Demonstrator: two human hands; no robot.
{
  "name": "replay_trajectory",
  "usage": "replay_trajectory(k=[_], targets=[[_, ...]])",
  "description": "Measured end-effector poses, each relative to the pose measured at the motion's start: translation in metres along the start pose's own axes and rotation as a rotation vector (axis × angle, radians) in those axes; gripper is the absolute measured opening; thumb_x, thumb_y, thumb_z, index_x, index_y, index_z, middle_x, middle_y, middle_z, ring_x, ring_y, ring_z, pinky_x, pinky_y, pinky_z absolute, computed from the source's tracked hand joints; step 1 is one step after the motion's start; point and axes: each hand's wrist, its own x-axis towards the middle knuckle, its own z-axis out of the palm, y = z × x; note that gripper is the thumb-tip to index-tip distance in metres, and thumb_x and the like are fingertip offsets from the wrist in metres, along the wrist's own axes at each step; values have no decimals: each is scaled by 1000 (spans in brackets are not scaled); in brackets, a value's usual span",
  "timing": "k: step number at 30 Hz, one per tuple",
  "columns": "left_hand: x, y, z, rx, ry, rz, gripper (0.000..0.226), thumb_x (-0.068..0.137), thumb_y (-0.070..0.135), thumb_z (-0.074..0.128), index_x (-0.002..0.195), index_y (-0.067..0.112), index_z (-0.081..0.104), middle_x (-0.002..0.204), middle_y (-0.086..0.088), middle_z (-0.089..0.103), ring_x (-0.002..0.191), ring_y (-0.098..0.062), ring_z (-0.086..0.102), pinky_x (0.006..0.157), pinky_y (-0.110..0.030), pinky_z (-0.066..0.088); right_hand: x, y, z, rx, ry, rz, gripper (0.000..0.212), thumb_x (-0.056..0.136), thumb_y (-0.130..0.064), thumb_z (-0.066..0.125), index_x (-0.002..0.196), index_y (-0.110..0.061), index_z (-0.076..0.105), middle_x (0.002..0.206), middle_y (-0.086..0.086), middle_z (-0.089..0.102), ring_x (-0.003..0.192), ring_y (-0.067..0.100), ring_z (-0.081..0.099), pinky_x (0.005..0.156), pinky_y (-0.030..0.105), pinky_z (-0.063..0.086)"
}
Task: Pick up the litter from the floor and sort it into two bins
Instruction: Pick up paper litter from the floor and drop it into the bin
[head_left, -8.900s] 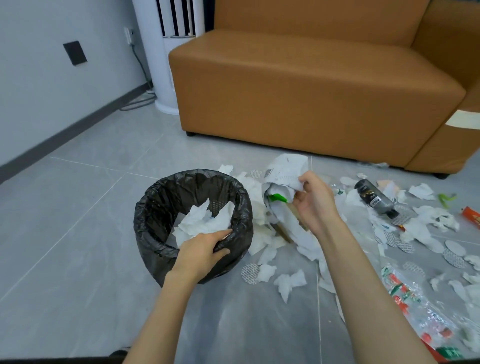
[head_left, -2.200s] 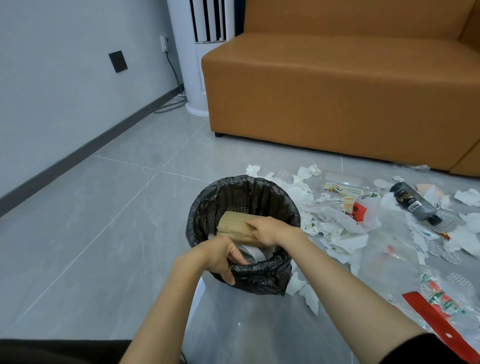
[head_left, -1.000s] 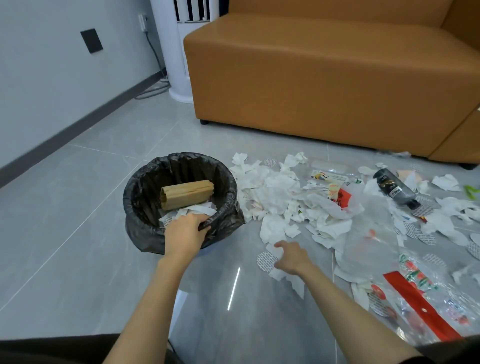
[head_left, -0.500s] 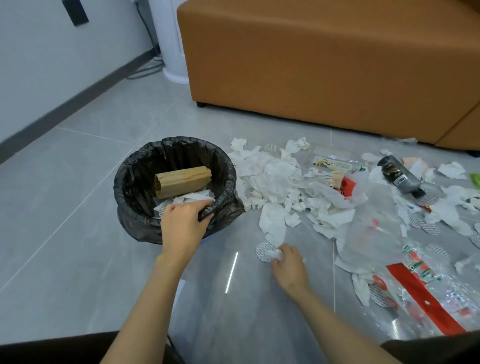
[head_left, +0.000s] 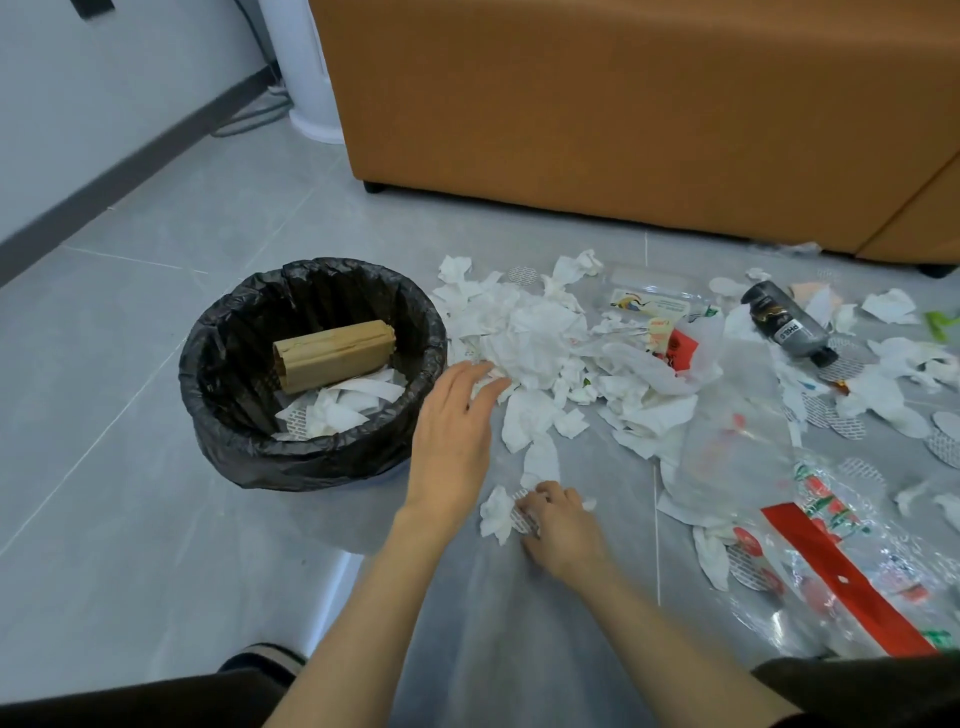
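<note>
As left hand (head_left: 452, 431) opens, bin (head_left: 311, 467) freed.

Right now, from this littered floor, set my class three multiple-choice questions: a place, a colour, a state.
1. Where is the brown cardboard roll? A in the black-lined bin; B under a window; C on a shelf.
2. What colour is the sofa? A grey; B green; C orange-brown.
3. How is the left hand? A gripping a broom; B open, fingers straight, beside the white tissue pile; C clenched in a fist.
Answers: 1 A, it rests on paper scraps inside the bin; 2 C, its whole front is that colour; 3 B, its fingers reach flat toward that pile.
</note>
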Motion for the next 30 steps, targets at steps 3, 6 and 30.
replay_trajectory(k=[3, 6, 30], targets=[[-3, 8, 26, -51, -164, -10, 51, 68, -17, 63, 113, 8, 63, 124, -14, 57, 116, -34, 52, 90, -42, 51, -11, 24, -2, 23, 24, 8, 32, 89, -26, 55, 120, -22, 59, 138, -5, 43, 123, 20, 41, 95, 30, 41], [-6, 12, 47, -139, -508, -168, 50, 85, -4, 54, 131, 14, 51, 143, -7, 40, 132, -27, 35, 102, -39, 41, -18, 46, -3, 104, 15, 12, 26, 82, -18, 62, 107, -18, 66, 131, -5, 50, 118, 19, 45, 94, 25, 36], [-15, -18, 117, 342, -1324, 64, 145, 55, 28, 89, 146, 19, -24, 152, -10, -1, 140, -33, 9, 114, -41, 25, -12, 76, -7, 282, -109, 106, 78, 70, -21, 77, 139, -26, 41, 139, -7, 30, 122, 22, 41, 96, 33, 44]])
